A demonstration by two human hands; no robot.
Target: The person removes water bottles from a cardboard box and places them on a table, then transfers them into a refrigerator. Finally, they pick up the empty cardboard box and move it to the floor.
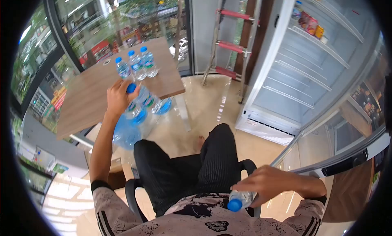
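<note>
My left hand (118, 98) is at the near edge of the wooden table, its fingers closed around the blue-capped top of a water bottle (131, 88). Just behind it, three clear water bottles (138, 67) with blue caps stand upright on the table. More clear plastic (147, 99) shows to the right of that hand, partly blurred. Close to my body, my right hand (263, 185) grips another small water bottle (241, 199), whose blue cap points toward me. My fingers hide part of that bottle.
A wooden table (90, 95) stands at left, with a large blue water jug (125, 131) below its edge. At right, an upright fridge (281, 80) has its glass door (347, 134) open; packages sit on an upper shelf. A ladder (230, 46) stands behind.
</note>
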